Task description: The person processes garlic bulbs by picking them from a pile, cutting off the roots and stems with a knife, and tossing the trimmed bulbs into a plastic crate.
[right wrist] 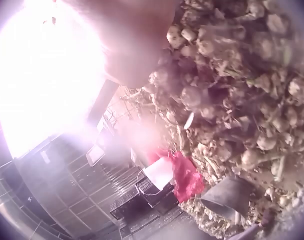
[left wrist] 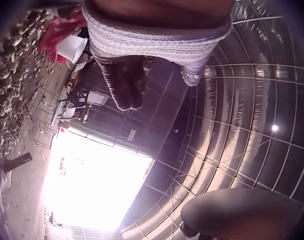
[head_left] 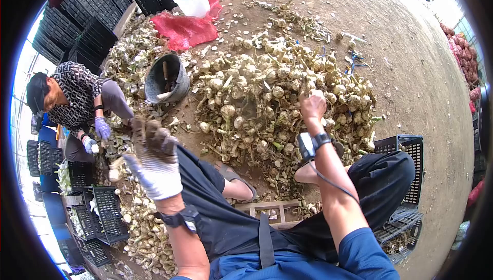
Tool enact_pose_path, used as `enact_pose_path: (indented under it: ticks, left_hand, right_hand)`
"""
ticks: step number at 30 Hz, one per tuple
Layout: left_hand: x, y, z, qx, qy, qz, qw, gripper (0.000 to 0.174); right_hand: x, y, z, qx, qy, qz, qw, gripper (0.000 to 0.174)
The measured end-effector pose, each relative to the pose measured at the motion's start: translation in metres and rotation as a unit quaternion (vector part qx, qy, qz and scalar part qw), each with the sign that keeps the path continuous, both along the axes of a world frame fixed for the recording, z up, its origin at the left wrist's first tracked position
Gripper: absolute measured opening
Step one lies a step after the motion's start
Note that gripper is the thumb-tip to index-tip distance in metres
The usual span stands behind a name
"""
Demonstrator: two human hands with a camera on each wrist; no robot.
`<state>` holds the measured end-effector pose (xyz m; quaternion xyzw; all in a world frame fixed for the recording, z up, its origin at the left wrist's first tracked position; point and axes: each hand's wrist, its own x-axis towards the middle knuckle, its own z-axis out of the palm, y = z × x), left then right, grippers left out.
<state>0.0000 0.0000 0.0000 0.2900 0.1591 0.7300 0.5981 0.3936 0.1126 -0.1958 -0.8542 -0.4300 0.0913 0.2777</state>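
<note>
My left hand (head_left: 159,164), in a striped knit glove with dark-coated fingers, is raised over the left side with fingers spread loosely and nothing in them. Just left of its fingertips is a blurred pale garlic bulb (head_left: 115,170). My bare right hand (head_left: 313,108) is curled at the near right part of a large heap of garlic (head_left: 246,90) with dry stalks. It grips a knife, whose short, flat, dark blade (right wrist: 103,102) sticks out past the fist; the handle is hidden in the hand.
A dark bucket (head_left: 168,80) with a handled tool inside stands left of the heap. Another person (head_left: 77,98) in gloves works at the left beside black crates (head_left: 108,213). Trimmed garlic (head_left: 146,239) lies left of my legs. A black crate (head_left: 405,162) stands by my right knee.
</note>
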Motion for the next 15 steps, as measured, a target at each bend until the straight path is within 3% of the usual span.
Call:
enact_pose_path:
  ticks: [2, 3, 6, 9, 12, 15]
  left_hand:
    - [0.028, -0.011, -0.007, -0.033, 0.021, -0.021, 0.999, 0.082]
    - [0.020, 0.008, -0.018, -0.068, 0.031, -0.049, 0.996, 0.077]
    - [0.028, 0.015, -0.029, -0.131, 0.053, -0.065, 0.988, 0.069]
    - [0.019, 0.020, -0.038, -0.149, 0.019, -0.069, 0.986, 0.060]
    - [0.020, 0.021, -0.041, -0.178, 0.011, -0.064, 0.982, 0.059]
    - [0.022, 0.021, -0.040, -0.171, 0.042, -0.070, 0.982, 0.056]
  right_hand:
    - [0.026, 0.008, 0.021, -0.086, 0.006, -0.015, 0.996, 0.039]
    - [0.015, 0.028, -0.004, -0.102, -0.001, -0.010, 0.995, 0.039]
    - [0.042, 0.059, -0.015, -0.093, -0.053, 0.017, 0.994, 0.047]
    - [0.047, 0.057, -0.027, -0.067, -0.091, 0.089, 0.990, 0.043]
    - [0.054, 0.056, -0.025, -0.128, -0.022, 0.096, 0.987, 0.041]
    - [0.051, 0.046, -0.018, -0.106, -0.069, 0.086, 0.988, 0.046]
